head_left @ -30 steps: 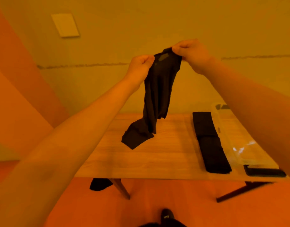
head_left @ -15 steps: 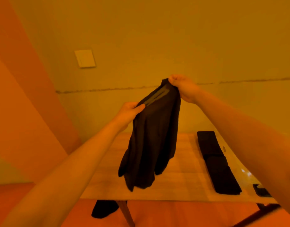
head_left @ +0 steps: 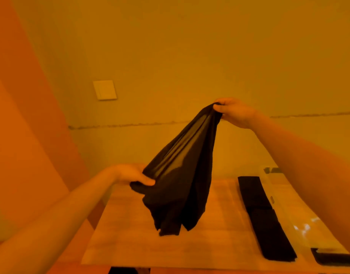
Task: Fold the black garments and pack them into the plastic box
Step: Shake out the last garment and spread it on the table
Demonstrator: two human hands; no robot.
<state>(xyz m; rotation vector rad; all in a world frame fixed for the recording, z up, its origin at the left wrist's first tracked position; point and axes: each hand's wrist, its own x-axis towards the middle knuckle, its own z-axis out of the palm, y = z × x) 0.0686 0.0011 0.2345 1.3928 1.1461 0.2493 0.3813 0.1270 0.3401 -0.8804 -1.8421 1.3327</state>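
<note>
A thin black garment [head_left: 182,175] hangs stretched in the air above the wooden table [head_left: 130,240]. My right hand [head_left: 234,112] pinches its top end high up on the right. My left hand [head_left: 133,175] grips its other edge lower down on the left, so the sheer fabric spreads between them. The loose ends dangle just over the tabletop. Two folded black garments [head_left: 263,218] lie in a row on the right of the table. Beside them stands the clear plastic box [head_left: 272,196], partly hidden by my right forearm.
A dark flat object [head_left: 334,259] lies at the table's front right corner. Something black [head_left: 120,270] sits on the floor under the table's front edge. A wall with a switch plate [head_left: 104,89] rises behind the table.
My left hand has dropped and moved left with its edge of the garment, while my right hand stays high, so the fabric now spreads wide. The view has tilted.
</note>
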